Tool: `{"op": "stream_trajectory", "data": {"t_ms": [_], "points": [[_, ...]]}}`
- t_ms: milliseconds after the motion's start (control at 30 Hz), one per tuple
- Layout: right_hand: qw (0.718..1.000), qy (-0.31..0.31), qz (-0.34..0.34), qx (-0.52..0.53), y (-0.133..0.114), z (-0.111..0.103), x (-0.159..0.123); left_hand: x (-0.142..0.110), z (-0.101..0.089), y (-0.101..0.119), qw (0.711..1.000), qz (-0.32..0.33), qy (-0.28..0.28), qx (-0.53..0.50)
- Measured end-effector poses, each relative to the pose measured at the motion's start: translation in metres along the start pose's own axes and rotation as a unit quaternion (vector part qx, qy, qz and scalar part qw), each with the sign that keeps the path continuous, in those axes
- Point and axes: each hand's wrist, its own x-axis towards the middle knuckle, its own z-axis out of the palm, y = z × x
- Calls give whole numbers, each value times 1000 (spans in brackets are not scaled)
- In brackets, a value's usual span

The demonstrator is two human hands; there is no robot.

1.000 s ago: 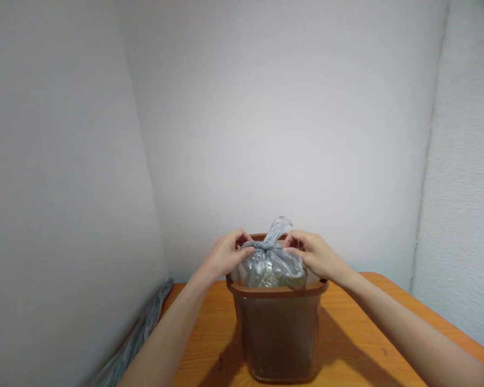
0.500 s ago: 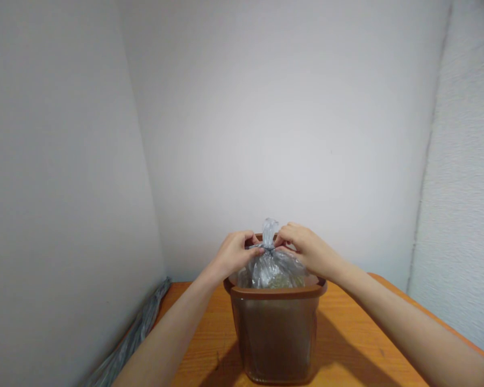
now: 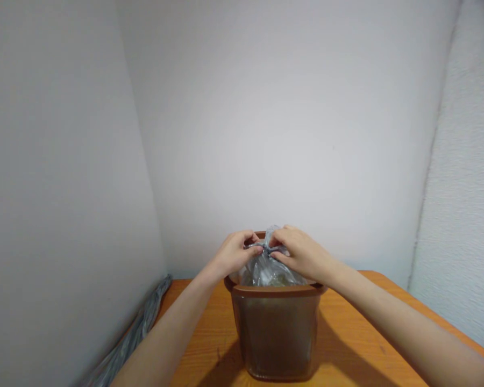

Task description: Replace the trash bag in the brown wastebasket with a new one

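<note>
A brown translucent plastic bin (image 3: 276, 333) stands on an orange wooden table (image 3: 347, 344). A grey plastic bag (image 3: 266, 269) fills its top, bunched and twisted at the neck. My left hand (image 3: 237, 252) pinches the twisted neck from the left, fingers closed on it. From the right, my right hand (image 3: 298, 252) grips the same neck, covering most of the bag's loose tip. The two hands nearly touch above the bin's rim.
White walls close in on the left, behind and on the right. A grey crumpled strip (image 3: 133, 336), perhaps more plastic bags, lies along the table's left edge by the wall.
My hands have drawn together over the bag's neck. The upright loose tip has sunk and is now mostly covered by my right hand.
</note>
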Motion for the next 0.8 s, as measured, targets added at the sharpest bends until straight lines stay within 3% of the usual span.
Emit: {"op": "stream_trajectory", "data": {"t_ms": [200, 367, 500, 633, 800], "points": [[998, 39, -36, -19, -6, -2, 1, 0, -1, 6, 1000, 5, 13, 22], [997, 41, -67, -6, -4, -1, -4, 4, -4, 12, 999, 18, -49, 14], [997, 33, -69, 31, 2, -3, -13, 9, -2, 4, 998, -11, -62, -7], [995, 53, -40, 71, 13, -10, -25, 10, -4, -7, 997, -47, -43, -37], [985, 79, 64, 138, 29, -20, -35, 5, -9, -8, 996, -64, -11, -65]]}}
